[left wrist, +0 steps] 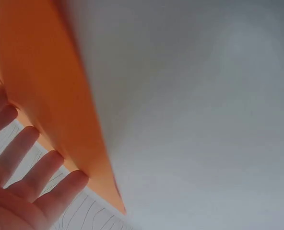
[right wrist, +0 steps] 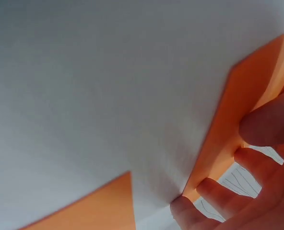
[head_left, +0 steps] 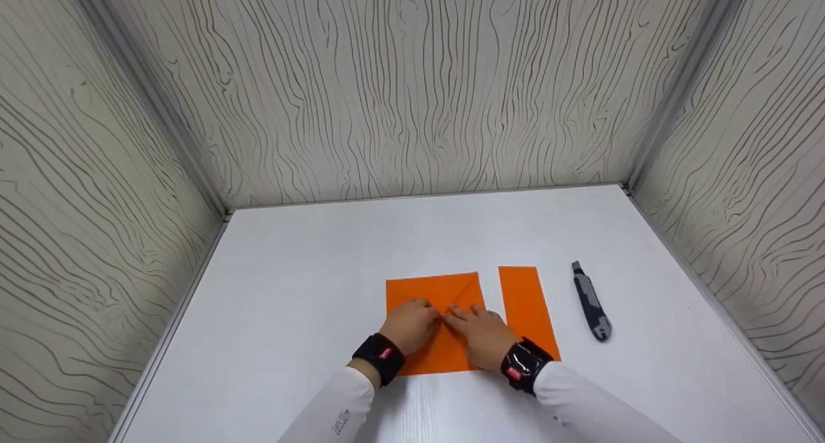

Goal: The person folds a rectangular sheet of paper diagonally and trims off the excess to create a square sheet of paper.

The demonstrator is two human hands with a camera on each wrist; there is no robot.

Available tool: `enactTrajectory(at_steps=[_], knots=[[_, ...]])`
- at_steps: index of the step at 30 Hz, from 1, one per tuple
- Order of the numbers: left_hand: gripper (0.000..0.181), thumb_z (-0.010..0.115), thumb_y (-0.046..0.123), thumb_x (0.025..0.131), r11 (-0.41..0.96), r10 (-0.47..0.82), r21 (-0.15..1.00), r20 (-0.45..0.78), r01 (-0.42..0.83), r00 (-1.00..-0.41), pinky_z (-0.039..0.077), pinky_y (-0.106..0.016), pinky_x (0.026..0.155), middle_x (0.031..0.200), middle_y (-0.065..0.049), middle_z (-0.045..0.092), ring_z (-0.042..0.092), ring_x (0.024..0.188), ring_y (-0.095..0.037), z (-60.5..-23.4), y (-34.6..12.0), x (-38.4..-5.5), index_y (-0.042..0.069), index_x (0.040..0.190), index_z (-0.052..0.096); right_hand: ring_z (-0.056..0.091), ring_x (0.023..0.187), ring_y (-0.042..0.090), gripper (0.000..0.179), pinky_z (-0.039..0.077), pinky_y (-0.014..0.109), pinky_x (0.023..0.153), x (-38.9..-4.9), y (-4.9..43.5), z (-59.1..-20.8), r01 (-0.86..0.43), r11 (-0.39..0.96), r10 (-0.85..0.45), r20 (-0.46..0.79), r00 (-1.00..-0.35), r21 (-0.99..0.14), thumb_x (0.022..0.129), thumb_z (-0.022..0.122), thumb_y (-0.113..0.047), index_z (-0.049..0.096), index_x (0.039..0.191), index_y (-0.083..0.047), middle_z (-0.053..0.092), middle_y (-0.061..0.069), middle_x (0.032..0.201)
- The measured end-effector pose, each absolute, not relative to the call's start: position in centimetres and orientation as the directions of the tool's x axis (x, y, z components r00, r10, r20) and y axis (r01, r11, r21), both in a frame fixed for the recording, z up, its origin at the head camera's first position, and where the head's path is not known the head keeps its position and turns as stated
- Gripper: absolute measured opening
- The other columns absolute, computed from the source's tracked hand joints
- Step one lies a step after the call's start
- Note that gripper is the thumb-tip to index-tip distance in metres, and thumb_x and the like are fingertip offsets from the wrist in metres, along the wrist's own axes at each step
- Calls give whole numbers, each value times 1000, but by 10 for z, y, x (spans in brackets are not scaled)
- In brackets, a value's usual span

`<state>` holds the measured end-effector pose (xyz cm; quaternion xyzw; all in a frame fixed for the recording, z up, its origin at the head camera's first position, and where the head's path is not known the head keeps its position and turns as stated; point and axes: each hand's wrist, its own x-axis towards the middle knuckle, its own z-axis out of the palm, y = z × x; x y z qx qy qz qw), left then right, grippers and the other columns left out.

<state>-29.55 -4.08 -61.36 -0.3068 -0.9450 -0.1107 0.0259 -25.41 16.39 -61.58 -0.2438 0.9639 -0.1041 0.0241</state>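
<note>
A square sheet of orange paper (head_left: 412, 291) lies flat on the white table, with a diagonal line running in from its upper right corner. On its left half rests my left hand (head_left: 412, 327), fingertips touching the paper. My right hand (head_left: 483, 334) presses on the right half, its fingers reaching toward the middle, where both hands nearly meet. In the left wrist view, spread fingers (left wrist: 51, 165) meet the orange sheet (left wrist: 60, 91). The right wrist view has the thumb and fingertips (right wrist: 223, 191) against the paper (right wrist: 247, 91). The hands hide the sheet's centre.
To the right of the sheet lies a separate orange paper strip (head_left: 525, 301), partly behind the right wrist. Farther right is a grey and black utility knife (head_left: 591, 301). Wood-patterned panels (head_left: 412, 88) enclose the white table (head_left: 290, 269) at the back and sides.
</note>
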Motion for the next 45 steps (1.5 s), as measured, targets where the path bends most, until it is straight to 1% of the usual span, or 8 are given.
enactTrajectory(at_steps=[4,9,13,17,22,26,35,45], knots=[[18,74,22,105,771,590,199,137,605,-796,63,-35,97,106,-5,78,71,95,-22,-614,-43,-296,17,117,86,54,142,50,65,51,69,111,-255,162,-621,-474,866,-479,11,-878,-161,94,70,-1,59,157,-17,58,10,162],[17,74,24,105,750,634,130,136,648,-761,62,-33,92,103,-6,76,68,89,-22,-613,-47,-295,18,114,86,57,137,49,64,55,68,105,-257,158,-618,-487,868,-488,19,-873,-94,94,71,-4,61,155,-20,60,11,158],[21,72,31,106,748,651,76,104,659,-752,62,-33,95,107,-7,74,68,92,-24,-609,-48,-292,18,115,85,57,138,49,55,53,69,107,-259,156,-613,-475,874,-475,22,-880,-101,98,69,-9,64,151,-20,61,13,156],[24,70,34,107,747,662,19,66,665,-746,62,-35,98,114,-7,74,70,100,-25,-602,-49,-289,18,118,84,57,141,49,43,49,71,111,-263,155,-612,-470,872,-470,35,-882,-134,107,64,-25,66,149,-17,62,15,155],[28,69,35,107,733,679,-46,15,678,-734,61,-39,104,129,-6,73,72,118,-26,-593,-52,-282,22,129,81,58,142,43,58,52,69,108,-269,156,-613,-450,887,-451,16,-892,-107,107,64,-49,63,153,-13,61,14,158],[28,69,33,107,721,693,-23,2,692,-721,60,-40,107,135,-6,73,71,123,-27,-593,-59,-278,24,131,81,56,144,41,67,51,68,110,-276,160,-612,-421,900,-424,-7,-906,-114,105,64,-55,60,155,-9,58,15,161],[19,69,29,107,648,762,-10,-1,762,-648,62,-31,98,135,-4,72,71,117,-19,-598,-88,-271,25,117,84,52,148,44,81,44,68,119,-298,172,-609,-342,930,-352,-60,-934,-134,102,66,-61,54,157,-2,54,17,164],[18,70,32,105,588,809,37,2,808,-588,60,-28,99,131,-1,73,69,114,-16,-600,-109,-257,21,100,83,52,146,47,89,43,71,118,-307,181,-602,-309,936,-326,-79,-942,-169,99,71,-61,52,156,5,54,23,161]])
